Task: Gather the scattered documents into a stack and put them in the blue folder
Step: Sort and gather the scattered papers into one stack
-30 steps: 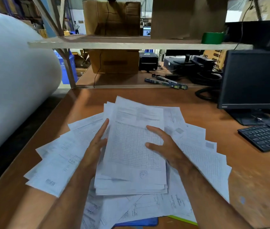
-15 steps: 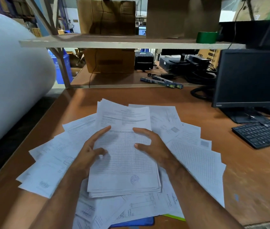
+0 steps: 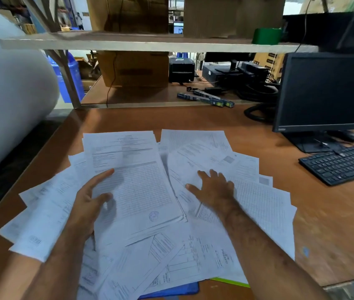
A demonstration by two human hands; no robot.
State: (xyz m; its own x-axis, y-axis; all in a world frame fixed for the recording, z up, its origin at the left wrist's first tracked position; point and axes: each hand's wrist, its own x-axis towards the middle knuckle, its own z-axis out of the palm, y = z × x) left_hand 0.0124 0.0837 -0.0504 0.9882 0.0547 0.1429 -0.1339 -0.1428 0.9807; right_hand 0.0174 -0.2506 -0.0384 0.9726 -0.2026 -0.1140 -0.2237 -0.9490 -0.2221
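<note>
So the blue folder point(image 3: 172, 289) is barely peeking out at the near edge of the worktop point(image 3: 334, 224), flat and almost totally buried under loose sheets, with a lime-green edge point(image 3: 229, 280) of something showing just beside it. Whether any paper is actually inside it can't be told from here.

The documents are white printed pages, mostly tables and forms, fanned out across the middle of the worktop. A partly squared-up stack point(image 3: 132, 180) sits on top of the mess, its front page carrying a round blue stamp near the bottom corner. The left hand point(image 3: 89, 204) holds that stack by its left edge, thumb on top of the page and the fingers tucked out of sight underneath. The right hand point(image 3: 212, 187) lies flat with its fingers spread and relaxed on the scattered sheets point(image 3: 258, 198) to the right, gripping nothing.

The worktop is brown wood. On the right stand a dark monitor point(image 3: 327, 92) and a black keyboard point(image 3: 343, 162). A shelf point(image 3: 150, 43) above carries cardboard boxes point(image 3: 128, 14) and a green tape roll point(image 3: 267, 35), and a huge white roll point(image 3: 9, 94) fills the left side.
</note>
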